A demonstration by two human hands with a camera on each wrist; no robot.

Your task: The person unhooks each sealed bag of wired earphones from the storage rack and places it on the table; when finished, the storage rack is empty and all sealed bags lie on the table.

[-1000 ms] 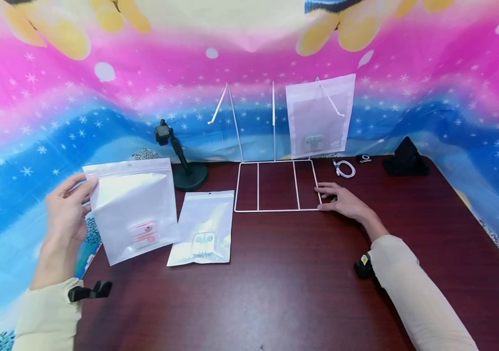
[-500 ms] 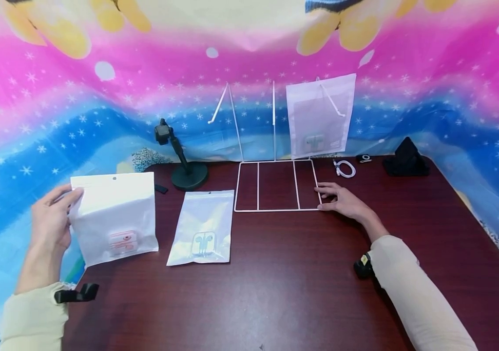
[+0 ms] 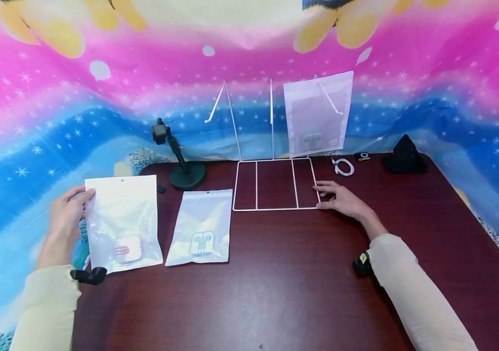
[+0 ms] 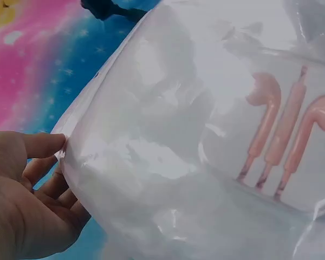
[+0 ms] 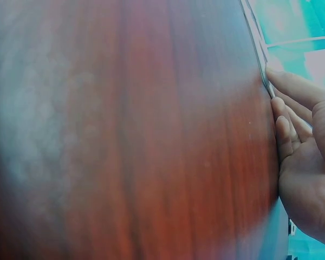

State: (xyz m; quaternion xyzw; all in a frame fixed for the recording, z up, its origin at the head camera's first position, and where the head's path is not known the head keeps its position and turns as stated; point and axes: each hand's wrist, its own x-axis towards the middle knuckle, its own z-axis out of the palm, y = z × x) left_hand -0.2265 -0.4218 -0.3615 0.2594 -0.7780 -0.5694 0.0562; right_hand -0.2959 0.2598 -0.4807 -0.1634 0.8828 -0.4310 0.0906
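Observation:
On the left in the head view, my left hand (image 3: 66, 214) pinches the upper left edge of a white zip bag (image 3: 122, 204), held near upright. Pink earphones in a clear case (image 4: 284, 130) show through its front in the left wrist view. Beside it lies a second white zip bag (image 3: 201, 214) with pale green-looking earphones. My right hand (image 3: 343, 200) holds the front right corner of a white wire display rack (image 3: 276, 209), thumb and fingers at the wire. From the rack's right hook hangs another white bag (image 3: 318, 117).
A dark stand (image 3: 188, 175) rises behind the bags. Toward the back right are a coiled white cable (image 3: 343, 167), a small black item (image 3: 362, 157) and a black holder (image 3: 405, 158). A patterned cloth (image 3: 249, 29) backs the brown table (image 3: 258, 292).
My left hand has lowered the bag with the pink earphones, shifting it left and then back right, and turned it more upright. The right hand stays at the rack.

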